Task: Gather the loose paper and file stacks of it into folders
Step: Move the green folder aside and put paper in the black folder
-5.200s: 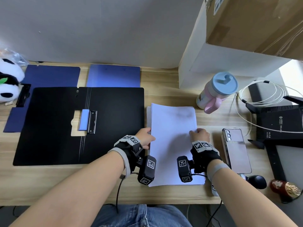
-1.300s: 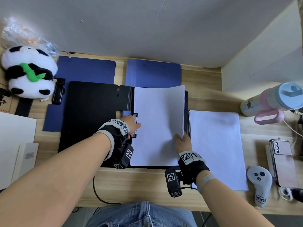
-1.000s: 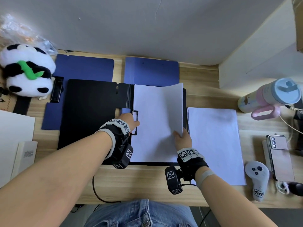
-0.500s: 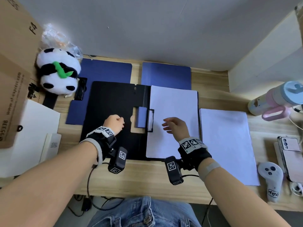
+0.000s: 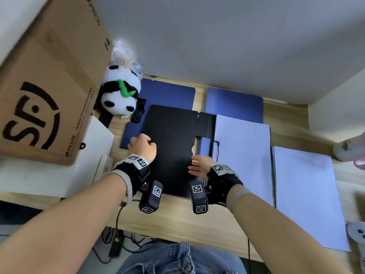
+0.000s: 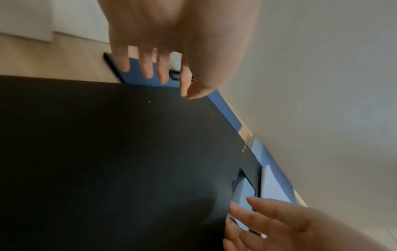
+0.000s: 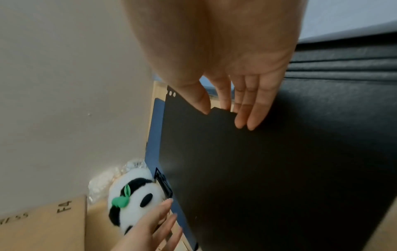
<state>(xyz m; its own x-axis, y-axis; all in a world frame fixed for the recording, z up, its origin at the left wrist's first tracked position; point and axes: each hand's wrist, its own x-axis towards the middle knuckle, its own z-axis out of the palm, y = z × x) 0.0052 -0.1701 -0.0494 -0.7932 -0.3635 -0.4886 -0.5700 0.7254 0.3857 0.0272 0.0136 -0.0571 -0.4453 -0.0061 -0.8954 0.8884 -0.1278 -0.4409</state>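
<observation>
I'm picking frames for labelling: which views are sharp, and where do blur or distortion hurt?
Head view: wide-angle bending at the edges; brown cardboard box slightly smeared, white paper stack washed bluish. Left wrist view: left hand motion-blurred, open black folder dim. Right wrist view: sharper; right hand looms large.

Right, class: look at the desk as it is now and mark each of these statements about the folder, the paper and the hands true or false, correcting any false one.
1. The black folder lies open on the desk. True.
2. A paper stack lies on the folder's right half. True.
3. The left hand grips a sheet of paper. False: it holds nothing, over the folder's left edge.
4. The toy panda sits on the loose paper. False: it sits at the desk's far left, by the cardboard box.
5. The right hand holds nothing. True.
</observation>
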